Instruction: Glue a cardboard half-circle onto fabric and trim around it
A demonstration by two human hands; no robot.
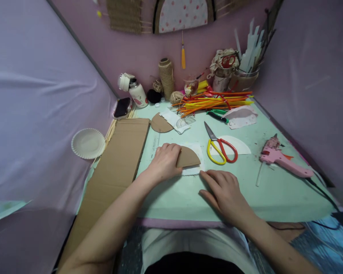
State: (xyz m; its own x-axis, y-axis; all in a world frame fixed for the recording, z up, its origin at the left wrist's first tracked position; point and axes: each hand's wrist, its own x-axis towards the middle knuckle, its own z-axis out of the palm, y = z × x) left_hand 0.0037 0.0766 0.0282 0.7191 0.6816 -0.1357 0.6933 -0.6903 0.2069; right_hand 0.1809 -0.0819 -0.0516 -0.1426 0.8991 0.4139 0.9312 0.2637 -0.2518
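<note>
A brown cardboard half-circle point(188, 156) lies on a white sheet point(193, 171), which could be paper or cloth. My left hand point(166, 161) grips the left part of the cardboard, with its fingers over the top and its thumb at the straight edge. My right hand point(221, 188) is at the sheet's lower right corner, index fingertip touching or very near it. Its thumb stands apart and nothing is held. Scissors point(214, 139) with one yellow and one red handle lie partly on a white half-circle point(237, 146) to the right.
A long cardboard sheet point(120, 156) lies left, beside a paper plate point(88, 143). On the right is a pink glue gun point(286, 161) with its cord. Orange and yellow sticks point(214, 102), green-handled pliers point(217, 115), twine point(166, 78) and a bottle point(138, 94) are along the back.
</note>
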